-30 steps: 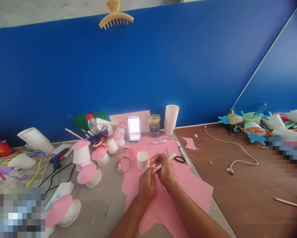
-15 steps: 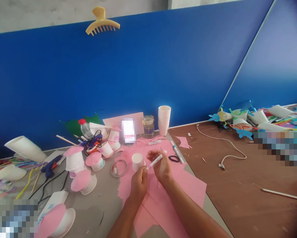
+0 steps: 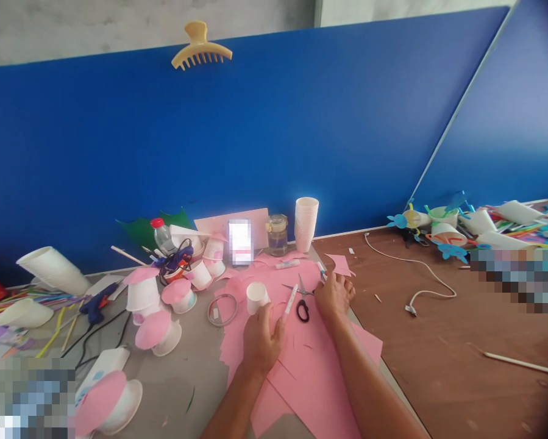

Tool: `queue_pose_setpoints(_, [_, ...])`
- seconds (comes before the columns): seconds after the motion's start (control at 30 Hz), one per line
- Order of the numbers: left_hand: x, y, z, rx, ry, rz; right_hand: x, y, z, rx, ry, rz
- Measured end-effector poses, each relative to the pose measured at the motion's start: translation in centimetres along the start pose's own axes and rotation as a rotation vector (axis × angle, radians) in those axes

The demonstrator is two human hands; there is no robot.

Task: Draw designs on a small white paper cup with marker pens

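Clamping a pen [image 3: 291,300] between thumb and fingers of the left hand [image 3: 261,342], tilted over pink paper [image 3: 317,372] near a white cup [image 3: 256,297]. Resting the right hand [image 3: 335,297] at a marker [image 3: 322,270] beside the scissors [image 3: 304,293], with fingers too hidden to say whether clamped on it or apart.

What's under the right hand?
A marker pokes out past the far side of the right hand; scissors lie at its left, on pink paper. The hand covers the marker's near end, and whatever else is beneath cannot be seen.
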State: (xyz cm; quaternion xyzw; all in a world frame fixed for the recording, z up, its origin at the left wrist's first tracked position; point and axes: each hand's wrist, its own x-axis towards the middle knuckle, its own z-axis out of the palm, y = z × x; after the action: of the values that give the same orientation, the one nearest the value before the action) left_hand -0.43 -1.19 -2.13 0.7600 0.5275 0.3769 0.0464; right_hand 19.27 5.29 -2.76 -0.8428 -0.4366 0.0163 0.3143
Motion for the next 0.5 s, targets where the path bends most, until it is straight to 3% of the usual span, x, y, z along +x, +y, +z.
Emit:
queue_pose_setpoints(0.1, [-0.1,0.2,-0.1,-0.043,0.02,-0.002,0.2,0.6,0.3,0.017,-0.031,0.014])
queue_pose_setpoints(0.27, [-0.1,0.4,-0.3,-0.207,0.047,-0.057,1.2,0.7,-0.7,0.119,0.035,0.058])
queue_pose_setpoints(0.33, [0.1,0.6,-0.4,-0.329,0.043,-0.094,1.2,-0.1,-1.1,0.333,0.063,0.028])
queue_pose_setpoints(0.37, [0.2,0.7,-0.5,-0.397,0.038,-0.118,1.0,-0.6,-1.3,0.611,0.079,0.003])
queue_pose_setpoints(0.4, [0.3,0.8,-0.6,-0.463,0.037,-0.144,0.6,-1.3,-1.5,0.946,0.019,-0.006])
queue_pose_setpoints(0.5, [0.4,0.8,-0.7,-0.624,0.066,-0.226,-1.2,-3.4,-2.2,1.164,-0.191,-0.067])
